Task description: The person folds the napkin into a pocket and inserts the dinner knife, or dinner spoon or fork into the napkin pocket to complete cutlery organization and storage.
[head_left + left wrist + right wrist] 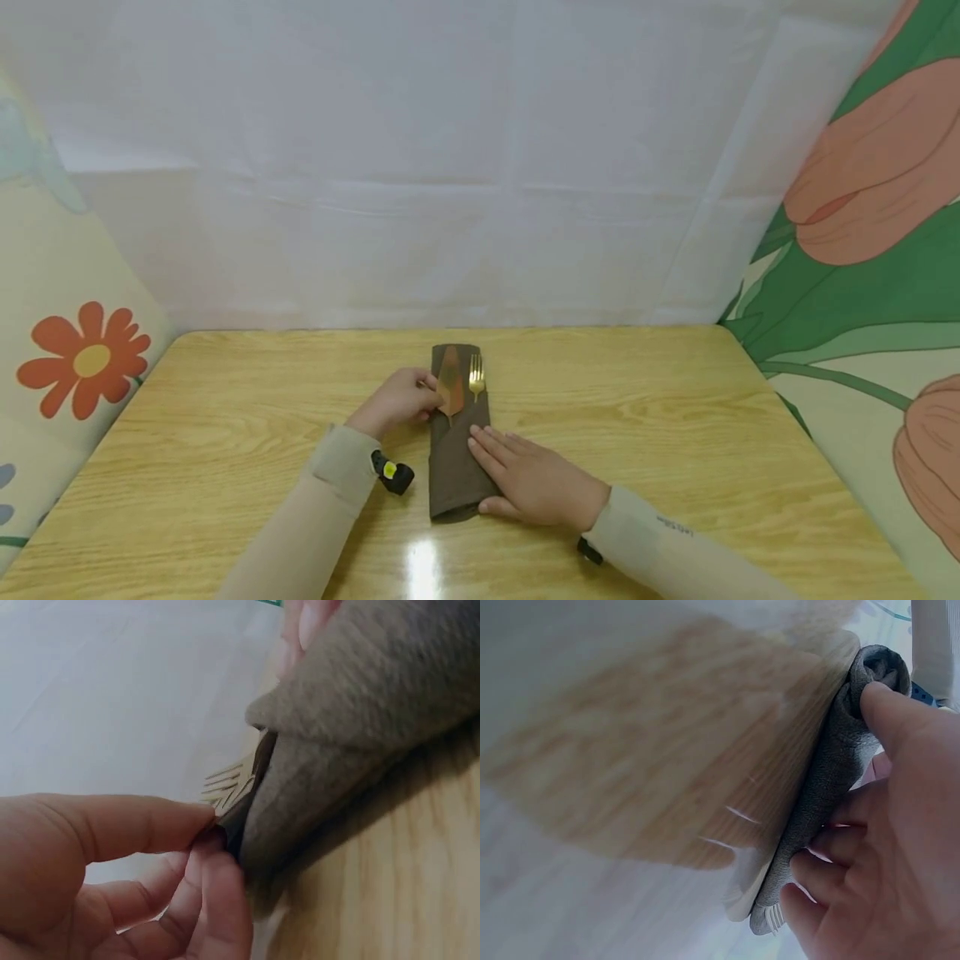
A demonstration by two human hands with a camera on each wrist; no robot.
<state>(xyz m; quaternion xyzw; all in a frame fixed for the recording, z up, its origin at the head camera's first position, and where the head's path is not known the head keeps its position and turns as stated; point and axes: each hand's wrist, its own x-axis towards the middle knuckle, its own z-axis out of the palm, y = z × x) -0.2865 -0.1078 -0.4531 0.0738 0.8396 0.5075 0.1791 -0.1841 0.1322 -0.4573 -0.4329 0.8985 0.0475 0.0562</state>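
Note:
A dark brown cloth napkin (459,471), folded into a long narrow roll, lies lengthwise on the table. From its upper part show a gold cake server (451,379), pointed blade facing away, and a gold fork (477,373) to its right, tines away. Their handles are hidden in the cloth. My left hand (401,396) pinches the server's left blade edge between thumb and fingers. In the left wrist view the fork tines (225,780) show just beyond the thumb. My right hand (543,482) rests on the napkin's right side, fingers extended, its thumb at the near end of the roll.
The wood-grain table (637,400) reaches back to a white cloth backdrop (480,167). Walls with painted flowers stand on the left and right. Each wrist wears a small black camera, the left one (393,473) close beside the napkin.

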